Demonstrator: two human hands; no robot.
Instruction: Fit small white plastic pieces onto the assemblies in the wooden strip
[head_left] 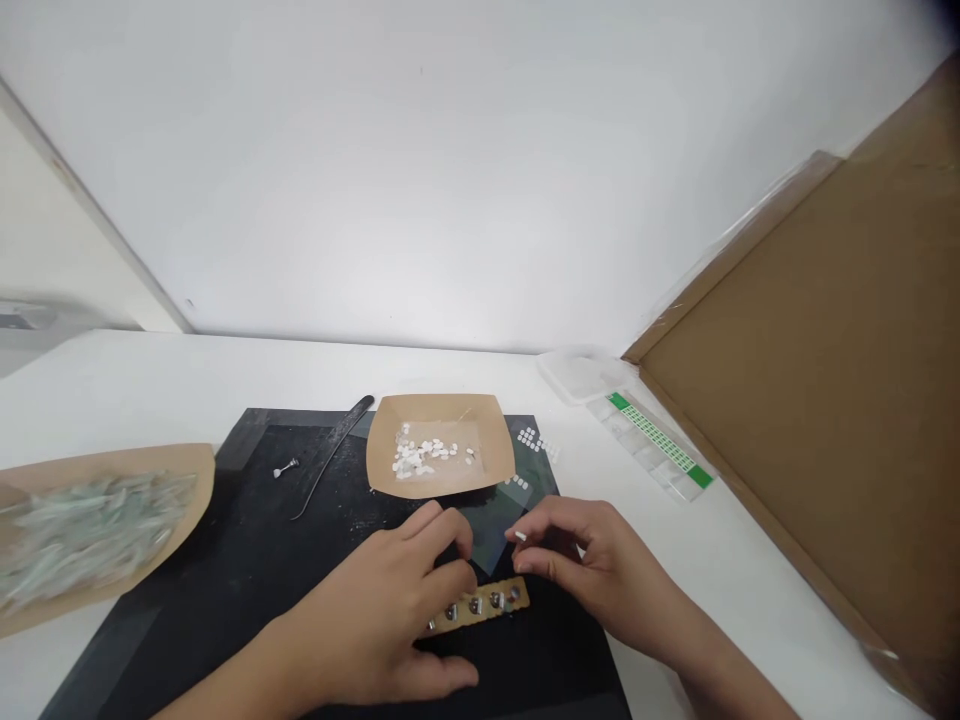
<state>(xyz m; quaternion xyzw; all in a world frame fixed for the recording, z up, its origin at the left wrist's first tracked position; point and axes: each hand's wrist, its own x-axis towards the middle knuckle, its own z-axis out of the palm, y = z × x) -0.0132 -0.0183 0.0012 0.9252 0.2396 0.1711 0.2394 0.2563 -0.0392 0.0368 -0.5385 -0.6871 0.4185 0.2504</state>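
Observation:
On the black mat [247, 560] lies a tan strip [517, 594] with several small shiny metal pieces in a row. My left hand [397, 600] rests over the left part of this strip, its thumb apart from the curled fingers; whether the fingertips press on the strip is hard to see. Beside the strip's right end, my right hand [592, 565] pinches a small white piece [520, 536] between thumb and index finger. Behind both hands stands a brown paper tray [382, 440] holding several small white pieces [424, 455].
A larger brown tray [202, 480] of clear greenish packets is at left. A dark thin tool [337, 445] and a small metal piece [286, 467] lie on the mat. White dot stickers [529, 438], a green-white strip [660, 440] and a cardboard panel [810, 400] are at right.

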